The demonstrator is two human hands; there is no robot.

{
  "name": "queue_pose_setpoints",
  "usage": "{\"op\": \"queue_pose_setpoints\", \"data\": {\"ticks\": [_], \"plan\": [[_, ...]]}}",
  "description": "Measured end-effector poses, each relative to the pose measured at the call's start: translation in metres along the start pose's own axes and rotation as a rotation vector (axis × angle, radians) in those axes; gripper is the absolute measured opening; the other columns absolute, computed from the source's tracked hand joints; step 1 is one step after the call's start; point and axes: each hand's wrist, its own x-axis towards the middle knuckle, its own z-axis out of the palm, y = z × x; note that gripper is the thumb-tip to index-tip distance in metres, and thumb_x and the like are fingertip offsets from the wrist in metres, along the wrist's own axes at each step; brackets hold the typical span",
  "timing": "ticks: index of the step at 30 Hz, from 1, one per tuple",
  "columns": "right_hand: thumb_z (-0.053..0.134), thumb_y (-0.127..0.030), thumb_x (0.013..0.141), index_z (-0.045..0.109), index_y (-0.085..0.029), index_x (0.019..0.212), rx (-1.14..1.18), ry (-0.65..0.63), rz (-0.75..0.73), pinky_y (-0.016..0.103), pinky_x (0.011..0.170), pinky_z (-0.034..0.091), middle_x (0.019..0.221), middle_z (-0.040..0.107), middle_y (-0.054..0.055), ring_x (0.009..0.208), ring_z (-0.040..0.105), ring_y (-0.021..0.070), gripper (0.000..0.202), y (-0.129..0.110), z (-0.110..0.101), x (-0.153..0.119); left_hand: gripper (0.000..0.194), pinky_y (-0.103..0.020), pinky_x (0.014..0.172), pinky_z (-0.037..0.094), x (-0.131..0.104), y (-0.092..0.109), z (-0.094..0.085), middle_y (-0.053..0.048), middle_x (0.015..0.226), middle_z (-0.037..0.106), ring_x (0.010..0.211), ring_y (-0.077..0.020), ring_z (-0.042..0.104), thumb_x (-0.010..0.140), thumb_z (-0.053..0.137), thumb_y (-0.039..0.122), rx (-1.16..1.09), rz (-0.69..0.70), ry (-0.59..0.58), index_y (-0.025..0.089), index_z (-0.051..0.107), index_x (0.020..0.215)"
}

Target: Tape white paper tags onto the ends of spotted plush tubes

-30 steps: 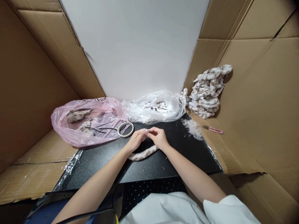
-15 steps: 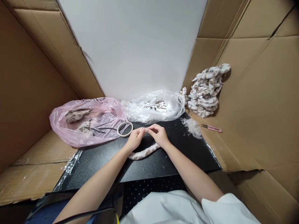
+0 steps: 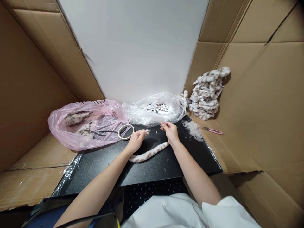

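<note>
My left hand [image 3: 136, 141] is closed in a pinch, with a small fuzzy tip showing past its thumb and finger. It looks like the end of the white-and-brown furry strip [image 3: 149, 154], though the link is hidden behind the hand. The strip's rest lies curved on the black tabletop, between my forearms. Up and to the right, my right hand [image 3: 170, 131] has thumb and fingers pressed together, apart from the left; whether a tuft is in them I cannot make out. A roll of tape [image 3: 126, 138] lies just left of my left hand.
A pink plastic bag [image 3: 59, 134] with furry pieces and dark rods sits at left. Behind my hands is a clear bag [image 3: 135, 115] of white pieces. Rightward are loose fluff [image 3: 193, 129], pink-handled thread snips [image 3: 213, 130] and a furry pile [image 3: 206, 95]. Cardboard walls [image 3: 256, 104] stand at both sides.
My hands, together before, are now apart. The right hand has moved right and slightly up, away from the fuzzy tip; the left still pinches it. The view has shifted slightly.
</note>
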Motion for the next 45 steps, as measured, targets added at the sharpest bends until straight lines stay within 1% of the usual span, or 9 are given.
{"op": "queue_pose_setpoints", "data": {"ticks": [4,10,15,21,25,30,37,41,45], "plan": [[0.048,-0.061,0.081,0.073,-0.011,0.093,-0.172,0.165,-0.018,0.033,0.068,0.05,0.083,0.072,0.012,0.068,0.063,0.0193,0.058,-0.007,-0.051,0.028,0.04,-0.024,0.049,0.023,0.0,0.002,-0.001,0.006,0.052,0.032,0.049,-0.0109,0.029,0.087,0.044,0.048,0.008,0.011,0.013,0.021,0.037,0.057],[0.057,-0.049,0.078,0.07,-0.02,0.053,-0.557,0.261,-0.04,0.045,0.095,0.037,0.09,0.07,0.013,0.102,0.056,0.0307,0.041,-0.024,-0.135,0.053,0.042,-0.024,0.049,0.023,0.0,0.007,0.0,0.005,0.051,0.032,0.048,-0.0109,0.028,0.085,0.046,0.049,0.002,0.014,0.011,0.02,0.037,0.056],[0.074,-0.033,0.06,0.072,-0.022,0.055,-0.752,0.308,-0.062,0.046,0.099,0.033,0.105,0.069,0.011,0.112,0.05,0.0326,0.012,-0.027,-0.158,0.059,0.043,-0.024,0.048,0.022,0.0,0.007,0.0,0.006,0.051,0.029,0.047,-0.0105,0.026,0.084,0.046,0.051,0.0,0.015,0.011,0.021,0.035,0.056],[0.071,-0.029,0.063,0.075,-0.02,0.066,-0.802,0.279,-0.113,0.044,0.096,0.037,0.094,0.073,0.01,0.102,0.059,0.0299,0.01,-0.033,-0.165,0.064,0.043,-0.024,0.048,0.023,0.0,0.009,-0.002,0.005,0.049,0.031,0.046,-0.0107,0.028,0.085,0.043,0.05,0.04,0.027,0.008,0.021,0.036,0.055],[0.065,-0.026,0.071,0.076,-0.017,0.075,-0.773,0.192,-0.153,0.042,0.09,0.044,0.088,0.075,0.011,0.092,0.065,0.028,0.015,-0.039,-0.153,0.059,0.042,-0.024,0.049,0.025,0.0,0.006,-0.001,0.005,0.05,0.032,0.046,-0.011,0.029,0.087,0.04,0.049,0.073,0.039,0.007,0.021,0.035,0.056],[0.061,-0.013,0.076,0.073,-0.017,0.103,-0.685,-0.12,-0.252,0.035,0.088,0.05,0.1,0.075,0.008,0.093,0.068,0.0216,0.029,-0.043,-0.095,0.026,0.042,-0.025,0.05,0.026,0.001,0.009,-0.006,0.005,0.052,0.033,0.048,-0.0125,0.032,0.092,0.03,0.048,0.146,0.066,-0.041,0.022,0.035,0.059],[0.063,-0.013,0.08,0.074,-0.019,0.098,-0.664,-0.471,-0.353,0.035,0.097,0.048,0.106,0.073,0.006,0.102,0.066,0.0198,0.022,-0.054,-0.039,-0.009,0.024,-0.029,0.068,0.04,-0.035,0.044,-0.006,-0.002,0.075,0.058,0.072,-0.0197,0.052,0.069,0.071,0.039,0.339,0.153,-0.381,0.019,0.058,0.067],[0.056,-0.014,0.085,0.069,-0.013,0.112,-0.732,-0.423,-0.325,0.043,0.104,0.042,0.118,0.068,0.013,0.115,0.059,0.0253,0.03,-0.059,-0.037,-0.034,0.006,-0.03,0.07,0.043,-0.054,0.044,-0.009,-0.002,0.074,0.057,0.072,-0.0195,0.053,0.068,0.062,0.022,0.404,0.113,-0.312,0.02,0.057,0.067],[0.051,-0.03,0.092,0.048,-0.014,0.139,-0.843,-0.592,-0.334,0.053,0.115,0.024,0.149,0.041,0.014,0.142,0.03,0.0302,0.05,-0.06,-0.021,-0.09,0.005,-0.029,0.065,0.045,-0.05,0.032,-0.043,-0.001,0.067,0.057,0.065,-0.0178,0.054,0.07,0.052,0.023,0.351,0.007,-0.01,0.019,0.053,0.067]]}}
